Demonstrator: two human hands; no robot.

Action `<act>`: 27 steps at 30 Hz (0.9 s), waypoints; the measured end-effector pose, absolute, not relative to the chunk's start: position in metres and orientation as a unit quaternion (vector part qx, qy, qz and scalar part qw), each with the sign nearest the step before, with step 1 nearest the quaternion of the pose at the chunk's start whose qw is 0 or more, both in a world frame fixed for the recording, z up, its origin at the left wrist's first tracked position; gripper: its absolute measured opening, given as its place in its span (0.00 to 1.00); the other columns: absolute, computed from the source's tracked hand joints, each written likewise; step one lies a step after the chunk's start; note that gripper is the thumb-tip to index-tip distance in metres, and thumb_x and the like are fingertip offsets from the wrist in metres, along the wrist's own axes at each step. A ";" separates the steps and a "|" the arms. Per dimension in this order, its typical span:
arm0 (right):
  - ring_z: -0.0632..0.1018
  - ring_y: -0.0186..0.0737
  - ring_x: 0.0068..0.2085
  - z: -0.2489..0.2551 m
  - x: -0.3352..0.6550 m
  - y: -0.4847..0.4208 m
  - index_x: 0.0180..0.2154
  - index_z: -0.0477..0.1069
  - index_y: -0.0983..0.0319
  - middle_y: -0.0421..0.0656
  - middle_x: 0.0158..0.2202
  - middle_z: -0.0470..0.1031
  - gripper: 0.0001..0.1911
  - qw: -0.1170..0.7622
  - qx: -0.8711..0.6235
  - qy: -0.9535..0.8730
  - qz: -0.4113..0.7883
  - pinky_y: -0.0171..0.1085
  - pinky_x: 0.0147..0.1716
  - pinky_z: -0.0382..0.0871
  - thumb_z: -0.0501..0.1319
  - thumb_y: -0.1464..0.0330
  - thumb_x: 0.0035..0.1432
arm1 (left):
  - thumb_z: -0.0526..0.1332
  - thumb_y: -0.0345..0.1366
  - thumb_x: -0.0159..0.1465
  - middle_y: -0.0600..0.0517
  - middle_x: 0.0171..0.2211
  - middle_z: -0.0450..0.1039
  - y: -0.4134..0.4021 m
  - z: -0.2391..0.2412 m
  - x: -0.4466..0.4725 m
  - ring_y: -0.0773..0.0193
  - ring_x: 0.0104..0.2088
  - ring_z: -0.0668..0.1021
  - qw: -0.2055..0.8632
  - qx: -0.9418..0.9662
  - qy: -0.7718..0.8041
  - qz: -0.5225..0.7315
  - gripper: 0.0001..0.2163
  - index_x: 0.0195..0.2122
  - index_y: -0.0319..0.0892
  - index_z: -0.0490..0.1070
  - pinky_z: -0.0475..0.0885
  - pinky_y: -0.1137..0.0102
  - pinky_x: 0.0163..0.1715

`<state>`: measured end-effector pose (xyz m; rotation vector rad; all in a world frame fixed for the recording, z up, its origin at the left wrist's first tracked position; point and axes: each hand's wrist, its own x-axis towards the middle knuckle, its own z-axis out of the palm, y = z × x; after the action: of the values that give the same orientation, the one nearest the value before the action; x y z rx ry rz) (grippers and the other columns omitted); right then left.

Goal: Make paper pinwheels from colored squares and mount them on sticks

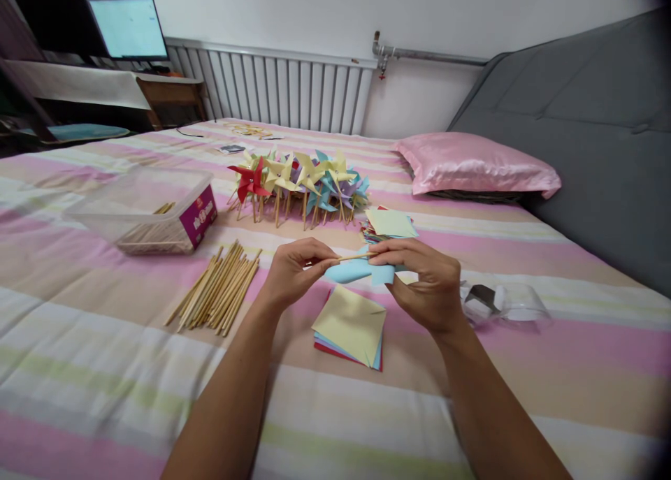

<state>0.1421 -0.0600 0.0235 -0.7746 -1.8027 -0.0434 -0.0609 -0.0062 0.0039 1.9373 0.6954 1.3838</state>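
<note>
Between my hands is a light blue paper pinwheel [349, 271] with its blades curled over. A thin wooden stick [353, 257] runs along its upper side. My left hand [296, 270] is closed, pinching the stick's left end between thumb and fingers. At the pinwheel's centre my right hand [427, 281] is closed on the blue paper and the stick's other end. Just below lies a stack of cut paper squares [350, 323], yellow on top with blue and red edges showing. A bundle of wooden sticks [217, 291] is left of my left forearm.
Finished pinwheels [298, 179] in several colours lie beyond my hands. A clear plastic box [141, 214] with sticks stands at left. More paper squares [392, 223] lie behind my right hand; clear plastic containers [503, 304] are to its right. A pink pillow [472, 164] is farther back.
</note>
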 end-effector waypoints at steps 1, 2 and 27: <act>0.80 0.40 0.39 0.023 0.142 -0.060 0.32 0.76 0.59 0.44 0.36 0.80 0.09 0.556 -0.328 -0.764 -0.018 0.40 0.42 0.76 0.63 0.78 0.50 | 0.68 0.35 0.55 0.47 0.28 0.78 -0.006 0.004 -0.061 0.63 0.29 0.78 0.323 0.740 0.265 0.528 0.04 0.30 0.41 0.80 0.72 0.71 0.29; 0.80 0.40 0.39 0.023 0.142 -0.060 0.32 0.76 0.59 0.44 0.36 0.80 0.09 0.555 -0.329 -0.764 -0.018 0.40 0.42 0.75 0.62 0.78 0.51 | 0.67 0.35 0.55 0.47 0.28 0.78 -0.006 0.004 -0.061 0.63 0.29 0.78 0.322 0.740 0.264 0.528 0.04 0.30 0.41 0.80 0.72 0.71 0.29; 0.81 0.41 0.38 0.023 0.142 -0.062 0.31 0.77 0.60 0.44 0.34 0.81 0.11 0.551 -0.360 -0.752 -0.030 0.40 0.40 0.74 0.62 0.80 0.49 | 0.68 0.35 0.55 0.46 0.27 0.78 -0.004 0.001 -0.059 0.63 0.28 0.78 0.294 0.742 0.264 0.541 0.04 0.29 0.41 0.80 0.73 0.70 0.28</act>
<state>0.1424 -0.0621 0.0233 -0.8513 -1.7796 -0.0700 -0.0593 -0.0040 0.0007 1.9761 0.7036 1.4393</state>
